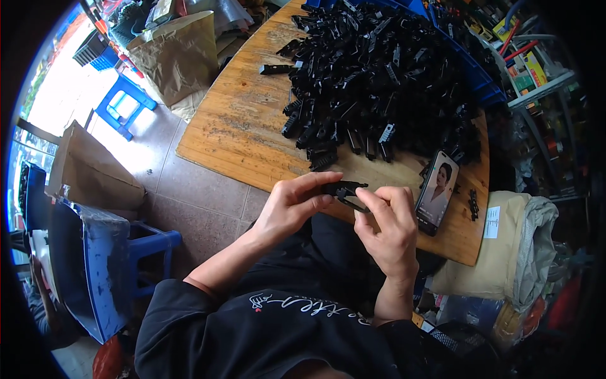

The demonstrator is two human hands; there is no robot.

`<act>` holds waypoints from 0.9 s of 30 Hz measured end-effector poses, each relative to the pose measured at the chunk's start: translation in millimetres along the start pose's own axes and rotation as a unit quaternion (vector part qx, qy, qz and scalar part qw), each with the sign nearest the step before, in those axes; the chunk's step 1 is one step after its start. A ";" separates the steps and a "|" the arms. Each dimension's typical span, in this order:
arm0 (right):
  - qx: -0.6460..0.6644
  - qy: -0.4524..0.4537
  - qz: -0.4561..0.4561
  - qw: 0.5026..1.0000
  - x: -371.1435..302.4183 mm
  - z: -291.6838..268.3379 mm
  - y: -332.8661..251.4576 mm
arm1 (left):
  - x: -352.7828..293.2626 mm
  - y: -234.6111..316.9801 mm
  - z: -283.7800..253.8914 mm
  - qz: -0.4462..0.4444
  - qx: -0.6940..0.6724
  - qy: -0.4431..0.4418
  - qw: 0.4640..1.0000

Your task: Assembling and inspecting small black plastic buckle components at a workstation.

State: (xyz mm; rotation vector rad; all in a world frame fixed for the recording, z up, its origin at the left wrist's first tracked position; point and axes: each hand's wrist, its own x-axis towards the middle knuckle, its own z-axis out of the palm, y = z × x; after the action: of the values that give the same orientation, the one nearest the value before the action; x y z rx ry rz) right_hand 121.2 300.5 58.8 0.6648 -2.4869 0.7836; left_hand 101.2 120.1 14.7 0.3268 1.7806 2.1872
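Note:
Just in front of my body, at the near edge of the wooden table (233,114), I hold a small black plastic piece (344,188) between both hands. My left hand (291,205) is closed on its left end, thumb below and fingers above. On the right end, my right hand (392,228) pinches a thin, looped black part (353,201) with thumb and fingertips. Whether these are one piece or two joined ones I cannot tell. Beyond my hands lies a large heap of similar black plastic parts (379,76).
A phone (437,192) with a lit screen rests beside my right hand. Several black pieces (473,205) lie near the table's right edge. A blue crate (486,88) borders the heap. Paper bags (180,57) and blue stools (120,104) stand left; a beige sack (499,246) is at right.

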 end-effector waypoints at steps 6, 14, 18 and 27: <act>-0.012 -0.032 -0.021 0.999 -4.4 4.9 0.9 | -5.8 1.8 4.2 0.037 0.129 0.015 0.991; 0.509 -0.063 0.247 0.822 -31.5 38.1 15.7 | -7.3 -1.7 3.2 -0.023 -0.158 0.081 0.984; 0.549 -0.010 0.233 0.803 -24.4 58.3 -11.4 | -2.4 -11.3 -7.9 -0.041 -0.371 0.030 0.927; 0.120 0.058 0.018 0.991 2.3 50.8 -7.3 | 37.0 17.6 -47.9 0.063 -0.204 0.091 0.973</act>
State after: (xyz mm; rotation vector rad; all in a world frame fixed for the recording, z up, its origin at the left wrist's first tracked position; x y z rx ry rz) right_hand 110.0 263.0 25.4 0.6376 -2.3265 1.1146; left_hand 48.0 86.9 21.6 0.1498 1.3714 2.6770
